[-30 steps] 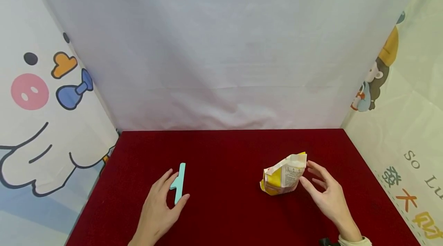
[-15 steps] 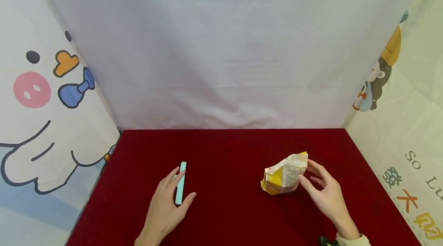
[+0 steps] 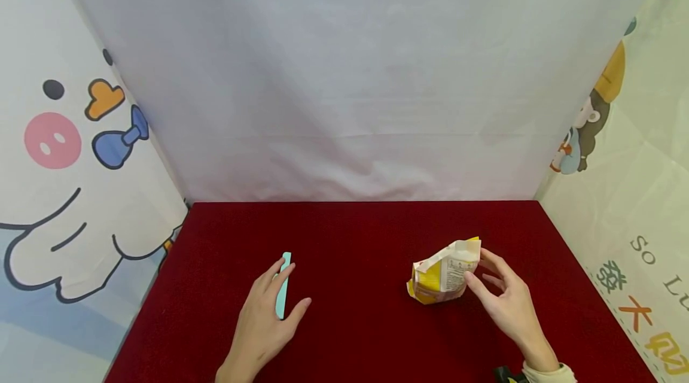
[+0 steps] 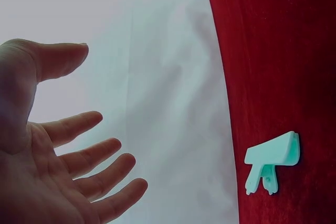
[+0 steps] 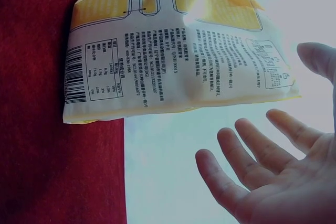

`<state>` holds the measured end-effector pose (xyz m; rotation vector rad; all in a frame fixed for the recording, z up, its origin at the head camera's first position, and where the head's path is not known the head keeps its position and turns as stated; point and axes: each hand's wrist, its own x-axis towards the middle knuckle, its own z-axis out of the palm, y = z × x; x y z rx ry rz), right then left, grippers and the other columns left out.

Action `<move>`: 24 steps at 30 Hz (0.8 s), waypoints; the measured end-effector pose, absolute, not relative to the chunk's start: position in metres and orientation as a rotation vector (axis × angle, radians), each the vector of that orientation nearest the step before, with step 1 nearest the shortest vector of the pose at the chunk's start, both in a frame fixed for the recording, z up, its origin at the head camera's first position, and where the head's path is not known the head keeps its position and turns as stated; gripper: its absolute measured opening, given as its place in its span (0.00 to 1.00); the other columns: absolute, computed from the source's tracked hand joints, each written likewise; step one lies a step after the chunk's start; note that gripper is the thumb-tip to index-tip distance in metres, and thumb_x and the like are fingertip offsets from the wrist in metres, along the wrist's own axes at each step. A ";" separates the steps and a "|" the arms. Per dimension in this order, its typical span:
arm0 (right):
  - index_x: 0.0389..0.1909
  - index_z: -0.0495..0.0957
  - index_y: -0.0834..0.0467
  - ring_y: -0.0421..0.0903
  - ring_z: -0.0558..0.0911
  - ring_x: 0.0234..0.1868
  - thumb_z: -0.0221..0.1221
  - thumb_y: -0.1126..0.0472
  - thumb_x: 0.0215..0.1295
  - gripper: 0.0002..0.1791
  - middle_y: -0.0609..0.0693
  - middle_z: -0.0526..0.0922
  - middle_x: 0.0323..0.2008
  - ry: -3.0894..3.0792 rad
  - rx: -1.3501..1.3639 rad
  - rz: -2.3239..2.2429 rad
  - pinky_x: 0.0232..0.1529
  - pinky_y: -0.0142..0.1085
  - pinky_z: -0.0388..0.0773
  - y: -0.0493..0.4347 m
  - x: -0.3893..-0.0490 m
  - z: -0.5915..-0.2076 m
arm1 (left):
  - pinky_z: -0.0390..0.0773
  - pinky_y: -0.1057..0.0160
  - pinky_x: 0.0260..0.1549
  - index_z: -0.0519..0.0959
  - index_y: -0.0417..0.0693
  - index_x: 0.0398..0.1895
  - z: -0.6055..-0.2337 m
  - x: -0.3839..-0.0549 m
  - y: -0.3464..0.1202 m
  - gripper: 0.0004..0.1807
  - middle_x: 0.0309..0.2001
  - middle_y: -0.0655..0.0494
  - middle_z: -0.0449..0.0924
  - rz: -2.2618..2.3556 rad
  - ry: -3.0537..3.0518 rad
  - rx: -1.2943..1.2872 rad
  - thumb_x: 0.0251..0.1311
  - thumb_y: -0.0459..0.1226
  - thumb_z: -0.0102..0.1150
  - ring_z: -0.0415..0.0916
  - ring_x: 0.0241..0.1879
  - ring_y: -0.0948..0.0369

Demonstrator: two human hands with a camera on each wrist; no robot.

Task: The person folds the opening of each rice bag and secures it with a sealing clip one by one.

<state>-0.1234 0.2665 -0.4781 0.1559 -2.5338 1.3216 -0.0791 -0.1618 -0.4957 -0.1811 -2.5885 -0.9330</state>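
A mint-green bag clip (image 3: 281,299) lies on the red table, its long bar pointing away from the person. My left hand (image 3: 266,314) is just over it, fingers spread and thumb held out to the right, hiding its handle side in the head view. The left wrist view shows the clip (image 4: 286,149) apart from the fingers, with two short handles. On the right a yellow-and-white printed food bag (image 3: 449,275) stands with a crumpled top. Beside its right side is my right hand (image 3: 506,302), loosely spread; in the right wrist view the fingers are apart from the bag (image 5: 173,61).
The dark red cloth (image 3: 350,251) covers the tabletop. A white curtain (image 3: 350,102) rises at its back edge. Printed cloth walls stand on the left (image 3: 32,197) and right (image 3: 635,191).
My left hand has shifted right and further over the clip, covering its handle in the head view. My right hand and the food bag stay almost the same.
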 end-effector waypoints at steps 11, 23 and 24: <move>0.73 0.74 0.57 0.15 0.72 0.57 0.69 0.61 0.71 0.31 0.52 0.79 0.66 -2.533 0.162 1.316 0.54 0.14 0.73 0.265 -0.124 -0.478 | 0.80 0.37 0.61 0.76 0.48 0.74 -0.492 -0.081 -0.159 0.37 0.79 0.51 0.70 -0.912 -2.606 -0.219 0.63 0.45 0.75 0.71 0.74 0.44; 0.73 0.75 0.58 0.15 0.73 0.56 0.70 0.61 0.71 0.31 0.48 0.78 0.65 -2.532 0.161 1.319 0.54 0.15 0.75 0.265 -0.127 -0.476 | 0.81 0.37 0.60 0.75 0.48 0.75 -0.490 -0.085 -0.155 0.37 0.79 0.47 0.69 -0.919 -2.646 -0.236 0.63 0.46 0.75 0.71 0.74 0.42; 0.73 0.75 0.58 0.15 0.73 0.56 0.70 0.61 0.71 0.31 0.47 0.78 0.64 -2.532 0.162 1.320 0.54 0.15 0.75 0.265 -0.127 -0.476 | 0.81 0.36 0.60 0.75 0.48 0.75 -0.490 -0.085 -0.155 0.37 0.79 0.47 0.69 -0.922 -2.649 -0.237 0.63 0.46 0.75 0.71 0.74 0.42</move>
